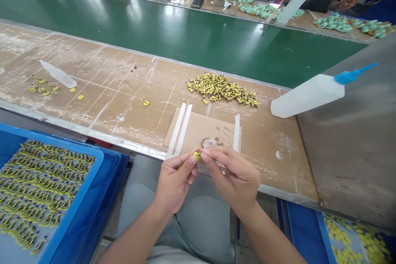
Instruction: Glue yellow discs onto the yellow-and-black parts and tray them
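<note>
Holding a small, round yellow piece [196,156] between thumb and forefinger in the left hand [175,181]. Drawn narrow at the right hand [236,177], thumb and forefinger nearly meeting at the same piece; too small to tell whether gripping part of it. Liable to slip, being so tiny and caught only at the fingertips, and perhaps to drop onto the grey-clad lap [201,218] below. Likely to bend or mark if squeezed unevenly from both sides.

Just beyond the fingers, on a brown cardboard sheet [198,126]: a clear, glossy round blob [209,143], possibly sticky. Easy to brush with a dipping right knuckle, and so to smear onto the piece.

Farther ahead of the right hand, on the brown counter [154,123]: a loose heap of yellow-and-black pieces [221,88], apt to scatter if nudged at its ragged edge. Well off to the right hand's outer side: a translucent white plastic bottle with a blue nozzle [309,95], at risk of tipping if caught by a sweeping forearm.
</note>
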Demonstrator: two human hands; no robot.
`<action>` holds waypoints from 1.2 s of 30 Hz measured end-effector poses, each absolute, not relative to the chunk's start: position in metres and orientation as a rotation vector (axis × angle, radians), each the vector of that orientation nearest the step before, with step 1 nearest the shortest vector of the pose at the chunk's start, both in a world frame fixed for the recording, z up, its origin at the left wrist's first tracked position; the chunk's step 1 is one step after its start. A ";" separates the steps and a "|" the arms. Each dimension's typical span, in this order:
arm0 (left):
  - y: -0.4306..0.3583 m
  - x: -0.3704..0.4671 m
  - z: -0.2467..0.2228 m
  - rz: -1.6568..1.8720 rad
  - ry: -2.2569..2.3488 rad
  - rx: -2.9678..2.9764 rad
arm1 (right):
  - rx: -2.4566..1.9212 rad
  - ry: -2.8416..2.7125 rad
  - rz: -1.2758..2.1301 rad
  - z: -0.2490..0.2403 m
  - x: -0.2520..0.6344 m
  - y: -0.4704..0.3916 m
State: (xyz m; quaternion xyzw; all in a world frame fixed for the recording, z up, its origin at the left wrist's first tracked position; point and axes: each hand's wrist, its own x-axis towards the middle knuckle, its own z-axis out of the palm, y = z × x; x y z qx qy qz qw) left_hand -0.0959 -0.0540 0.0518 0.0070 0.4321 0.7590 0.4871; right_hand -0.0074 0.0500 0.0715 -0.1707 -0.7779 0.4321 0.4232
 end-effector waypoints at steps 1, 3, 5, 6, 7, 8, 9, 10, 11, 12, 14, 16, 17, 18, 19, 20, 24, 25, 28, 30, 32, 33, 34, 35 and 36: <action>-0.054 -0.096 0.052 1.845 1.059 0.023 | -0.414 -1.957 1.088 0.073 -0.007 0.051; -0.055 -0.096 0.052 1.848 1.081 0.034 | -0.387 -1.971 1.087 0.075 -0.006 0.053; -0.055 -0.096 0.053 1.853 1.111 0.046 | -0.369 -1.984 1.074 0.076 -0.005 0.054; -0.055 -0.096 0.053 1.855 1.128 0.055 | -0.366 -1.994 1.067 0.077 -0.005 0.055; -0.055 -0.095 0.054 1.857 1.145 0.065 | -0.365 -2.002 1.059 0.077 -0.005 0.055; -0.056 -0.095 0.054 1.857 1.160 0.073 | -0.360 -2.011 1.054 0.078 -0.006 0.056; -0.056 -0.095 0.054 1.858 1.174 0.077 | -0.353 -2.021 1.052 0.078 -0.006 0.056; -0.056 -0.094 0.054 1.858 1.186 0.077 | -0.347 -2.030 1.050 0.078 -0.007 0.056; -0.056 -0.094 0.055 1.859 1.197 0.076 | -0.343 -2.036 1.050 0.079 -0.007 0.057; -0.056 -0.094 0.055 1.860 1.205 0.075 | -0.343 -2.039 1.051 0.079 -0.007 0.057; -0.056 -0.094 0.055 1.858 1.221 0.089 | -0.352 -2.035 1.055 0.079 -0.007 0.057; -0.056 -0.094 0.056 1.853 1.236 0.127 | -0.359 -2.019 1.057 0.079 -0.007 0.056; -0.056 -0.093 0.057 1.851 1.247 0.149 | -0.359 -2.010 1.056 0.079 -0.006 0.056; -0.057 -0.093 0.058 1.849 1.260 0.172 | -0.357 -2.002 1.055 0.079 -0.005 0.055; -0.058 -0.093 0.058 1.846 1.275 0.198 | -0.356 -1.996 1.054 0.079 -0.004 0.055; -0.059 -0.092 0.059 1.841 1.290 0.226 | -0.356 -1.992 1.052 0.079 -0.004 0.054; -0.062 -0.093 0.062 1.806 1.349 0.318 | -0.348 -1.985 1.060 0.081 -0.002 0.053; -0.063 -0.093 0.062 1.797 1.368 0.330 | -0.351 -1.991 1.061 0.081 -0.001 0.053; -0.064 -0.093 0.063 1.779 1.433 0.369 | -0.380 -2.027 1.050 0.083 0.000 0.054; -0.064 -0.092 0.063 1.772 1.476 0.403 | -0.385 -2.045 1.048 0.084 0.001 0.054; -0.065 -0.092 0.064 1.769 1.494 0.416 | -0.378 -2.053 1.063 0.085 0.003 0.054; -0.065 -0.091 0.063 1.770 1.489 0.407 | -0.381 -2.052 1.072 0.085 0.003 0.054; -0.065 -0.091 0.063 1.775 1.474 0.388 | -0.389 -2.047 1.082 0.085 0.004 0.054; -0.065 -0.091 0.063 1.783 1.453 0.362 | -0.398 -2.040 1.092 0.085 0.005 0.054; -0.065 -0.091 0.062 1.793 1.431 0.336 | -0.406 -2.032 1.101 0.085 0.005 0.054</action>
